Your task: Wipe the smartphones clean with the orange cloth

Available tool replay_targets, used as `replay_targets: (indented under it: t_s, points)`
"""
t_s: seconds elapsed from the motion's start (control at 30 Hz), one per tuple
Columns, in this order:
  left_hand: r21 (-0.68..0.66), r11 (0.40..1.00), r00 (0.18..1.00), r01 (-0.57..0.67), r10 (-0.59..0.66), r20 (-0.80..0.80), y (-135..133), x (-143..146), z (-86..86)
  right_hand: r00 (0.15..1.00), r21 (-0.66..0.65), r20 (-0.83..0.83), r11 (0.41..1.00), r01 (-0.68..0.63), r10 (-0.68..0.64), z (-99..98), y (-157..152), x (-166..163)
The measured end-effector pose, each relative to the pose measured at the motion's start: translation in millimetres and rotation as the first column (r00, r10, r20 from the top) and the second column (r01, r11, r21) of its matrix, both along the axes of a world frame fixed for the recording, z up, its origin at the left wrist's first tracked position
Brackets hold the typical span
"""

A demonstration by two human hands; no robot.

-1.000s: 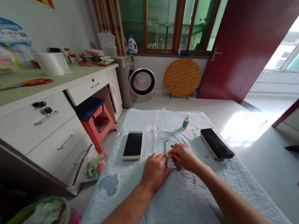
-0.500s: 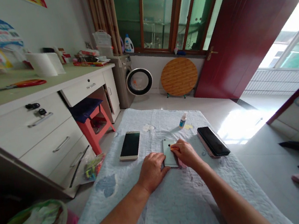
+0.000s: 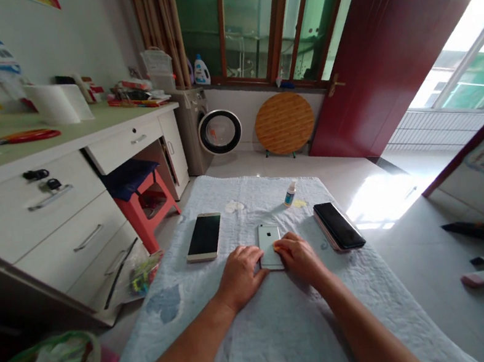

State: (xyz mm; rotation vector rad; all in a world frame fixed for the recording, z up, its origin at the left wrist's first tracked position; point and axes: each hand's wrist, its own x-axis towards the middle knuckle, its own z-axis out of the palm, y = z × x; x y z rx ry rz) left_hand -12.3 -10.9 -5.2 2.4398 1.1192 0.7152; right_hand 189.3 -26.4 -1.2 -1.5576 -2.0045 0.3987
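Observation:
A silver phone (image 3: 268,239) lies back up on a pale blue quilted cloth (image 3: 273,331) in front of me. My left hand (image 3: 239,276) curls against the phone's lower left edge and steadies it. My right hand (image 3: 300,257) rests at the phone's lower right corner with its fingers pressed together; whatever is under the fingertips is hidden. A gold phone (image 3: 204,236) lies screen up to the left. Two stacked dark phones (image 3: 338,225) lie to the right. Beyond them stand a small bottle (image 3: 290,193), a white wad (image 3: 233,206) and a yellow scrap (image 3: 299,203).
A white desk with drawers (image 3: 62,200) runs along the left, with a red stool (image 3: 141,192) tucked under it. A plastic bag (image 3: 143,273) lies on the floor by the cloth. A washing machine (image 3: 214,126), a round wooden board (image 3: 284,123) and a dark red door (image 3: 386,43) stand behind.
My right hand has slid from the phone's upper part down to its lower right corner, so more of the phone's back shows. My left hand stays at the left edge.

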Motion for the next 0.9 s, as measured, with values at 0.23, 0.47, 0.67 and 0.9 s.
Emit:
replay_targets:
  t_s: [0.23, 0.47, 0.67, 0.9]
  points:
    - [-0.172, 0.985, 0.985, -0.007, 0.036, 0.166, 0.4, 0.6, -0.3, 0.993, 0.084, 0.09, 0.995, 0.062, -0.069, -4.4, 3.8, 1.1]
    - [-0.772, 0.597, 0.843, 0.218, 0.283, 0.457, -4.6, 6.3, 18.3, 0.987, 0.091, 0.116, 0.991, 0.099, -0.109, -4.0, -1.7, -2.7]
    - [-0.814, 0.479, 0.661, 0.33, 0.499, 0.561, 0.5, 9.9, 24.6, 0.989, 0.088, 0.093, 0.991, 0.103, -0.111, -4.8, -2.0, -3.5]
    - [-0.789, 0.474, 0.684, 0.391, 0.424, 0.594, 2.3, 22.0, 10.4, 0.993, 0.082, 0.041, 0.991, 0.107, -0.11, -9.4, -2.3, -5.2]
